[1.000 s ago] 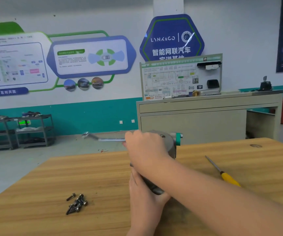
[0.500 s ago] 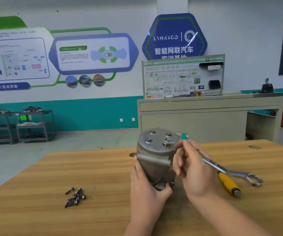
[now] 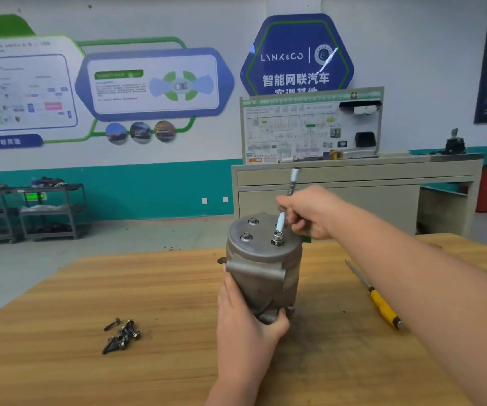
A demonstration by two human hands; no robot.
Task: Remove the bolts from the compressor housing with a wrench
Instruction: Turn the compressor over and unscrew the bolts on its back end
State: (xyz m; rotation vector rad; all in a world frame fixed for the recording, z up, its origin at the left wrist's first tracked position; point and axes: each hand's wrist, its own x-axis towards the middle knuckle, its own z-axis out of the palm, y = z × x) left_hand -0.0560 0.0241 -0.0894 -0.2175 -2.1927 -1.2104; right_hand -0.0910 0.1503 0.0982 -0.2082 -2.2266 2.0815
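On the wooden table (image 3: 60, 332) the compressor housing (image 3: 262, 268) stands upright on its end, so that its round top plate faces up and the bolt heads can be reached from above. The left hand (image 3: 245, 323) wraps the lower part of the housing, fingers curled round its near side and thumb hooked under a lug at the bottom — a steadying grip, as I judge it, to keep the body from turning when the tool is worked. The right hand (image 3: 309, 213) comes in from the right above the top plate, its fingers closed round the shaft of the wrench (image 3: 280, 224), which stands almost vertical; the lower end sits on the near-right bolt (image 3: 277, 238), and the upper end pokes out above the knuckles. Held so steeply, it looks to be either seating on the head or spinning a bolt already slack; which, I cannot tell. Two more bolts (image 3: 246, 237) remain seated in the plate to the left.

Well apart at the near left lies a small heap of removed bolts (image 3: 122, 335) — kept together and out of the working area. A yellow-handled screwdriver (image 3: 378, 300) lies to the right of the housing, untouched. The task seems partly done, with several bolts left.
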